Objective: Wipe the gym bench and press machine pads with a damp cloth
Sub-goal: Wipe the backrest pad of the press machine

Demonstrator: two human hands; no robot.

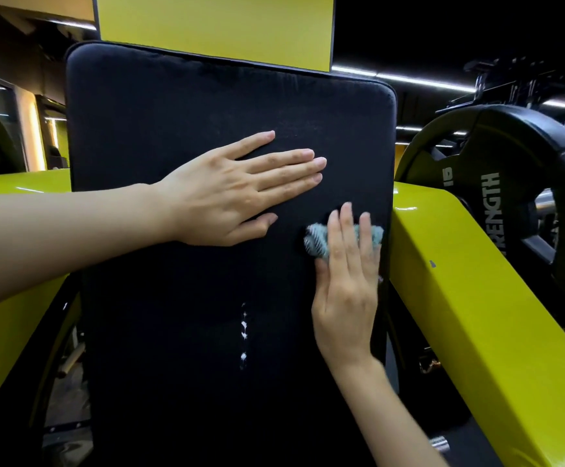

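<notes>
Two bare hands wiping a press machine's black back pad (180,96), apparently partway through.
The right hand (345,291), fingers straight, presses a crumpled teal cloth (316,239) near the pad's right edge. The left hand (227,193) lies flat and open, mid-frame. The pad is matte with rounded corners and white scuffs (244,328) lower down. The frame (459,281) is glossy yellow. The lower pad likely remains; no bench is visible.

My left grip (227,193) lies flat, fingers straight, on the upper part of the black pad (186,102), while my right grip (345,294) presses a crumpled blue-grey cloth (316,241) under straight fingers near the pad's right edge, beside the yellow machine arm (476,298) and black weight plate (510,156).
</notes>
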